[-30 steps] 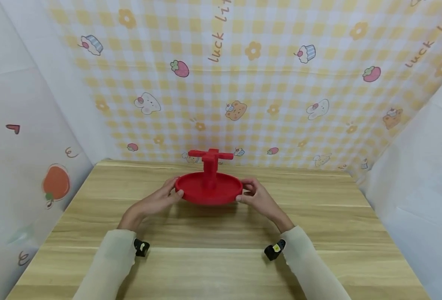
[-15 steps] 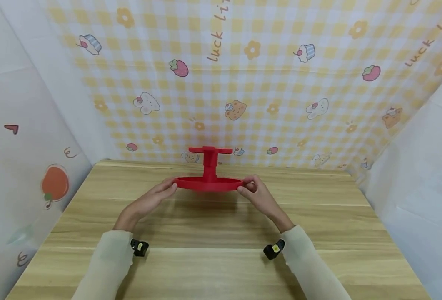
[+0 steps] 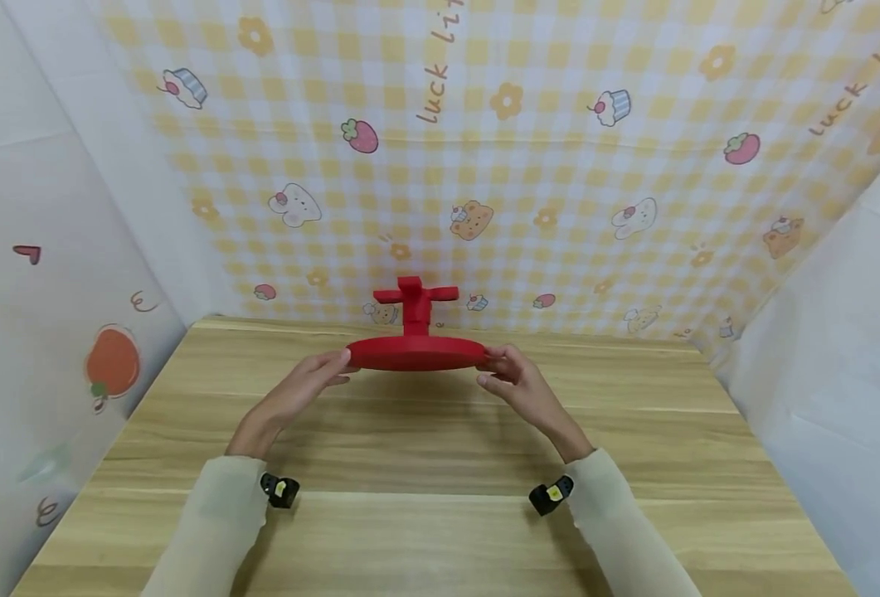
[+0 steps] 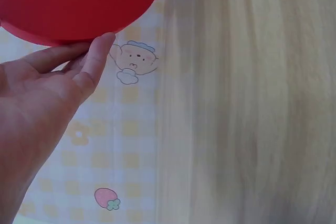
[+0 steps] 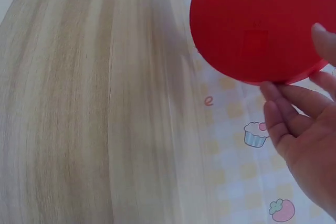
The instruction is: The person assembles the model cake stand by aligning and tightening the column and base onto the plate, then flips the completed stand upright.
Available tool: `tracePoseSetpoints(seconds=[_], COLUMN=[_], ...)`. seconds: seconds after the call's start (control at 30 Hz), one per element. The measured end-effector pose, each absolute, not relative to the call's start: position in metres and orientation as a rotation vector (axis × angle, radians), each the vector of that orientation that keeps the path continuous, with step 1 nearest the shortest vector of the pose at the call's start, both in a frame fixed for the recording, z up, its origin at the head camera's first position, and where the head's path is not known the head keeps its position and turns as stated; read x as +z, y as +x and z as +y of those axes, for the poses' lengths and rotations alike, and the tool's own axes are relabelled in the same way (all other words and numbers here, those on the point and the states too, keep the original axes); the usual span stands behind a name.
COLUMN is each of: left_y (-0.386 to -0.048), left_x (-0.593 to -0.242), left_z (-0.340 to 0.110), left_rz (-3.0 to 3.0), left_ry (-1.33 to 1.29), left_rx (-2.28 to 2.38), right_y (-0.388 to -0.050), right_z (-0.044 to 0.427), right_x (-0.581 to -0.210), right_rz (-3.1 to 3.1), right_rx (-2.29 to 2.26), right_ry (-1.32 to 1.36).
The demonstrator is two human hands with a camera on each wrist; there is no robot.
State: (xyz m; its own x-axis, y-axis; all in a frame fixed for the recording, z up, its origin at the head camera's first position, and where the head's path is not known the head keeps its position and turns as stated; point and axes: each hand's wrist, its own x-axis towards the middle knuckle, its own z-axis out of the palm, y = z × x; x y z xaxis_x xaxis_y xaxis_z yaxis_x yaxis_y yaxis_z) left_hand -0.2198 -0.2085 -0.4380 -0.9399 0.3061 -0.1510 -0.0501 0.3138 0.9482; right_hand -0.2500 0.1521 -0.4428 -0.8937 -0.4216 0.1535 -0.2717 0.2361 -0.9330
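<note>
A red round tray (image 3: pixel 417 355) is held tilted above the table, its flat underside turned towards me. Behind its rim rises a red post with crossed arms (image 3: pixel 415 308). My left hand (image 3: pixel 298 394) grips the tray's left edge, thumb on the near side. On the opposite edge my right hand (image 3: pixel 531 402) holds the rim with its fingers, the thumb standing off the underside. Square recesses mark the tray's underside (image 5: pixel 283 35) in the right wrist view. The upper face of the tray is hidden.
A wood-grain table (image 3: pixel 410 531) lies beneath the hands. Behind it hangs a yellow checked cloth (image 3: pixel 544 182) with printed cartoons, close to the post. White sheets (image 3: pixel 59 207) stand at both sides. A small black camera (image 3: pixel 280 491) sits at each wrist.
The tray has tipped from showing its upper face to showing its underside, and it has risen slightly. The crossed arms now lean towards the back cloth. My right thumb has come away from the rim.
</note>
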Motion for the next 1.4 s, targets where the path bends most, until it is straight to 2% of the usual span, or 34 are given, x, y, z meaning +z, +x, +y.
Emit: tracePoseSetpoints(seconds=[0.43, 0.77, 1.17, 1.4], left_y=[-0.222, -0.220, -0.221, -0.222], left_x=[-0.434, -0.426, -0.427, -0.428], left_z=[-0.200, -0.191, -0.187, -0.185], left_rz=[2.358, 2.443, 2.447, 2.459], left_ry=[0.365, 0.473, 0.490, 0.520], left_rx=[1.675, 1.606, 1.573, 1.569], right_y=[-0.256, -0.257, -0.256, -0.256], right_z=[0.151, 0.155, 0.166, 0.169], right_x=[-0.448, -0.447, -0.444, -0.441], right_rz=[2.482, 2.425, 2.367, 2.260], right_rx=[-1.830, -1.890, -1.855, -1.882], right_ry=[-0.845, -0.656, -0.634, -0.499])
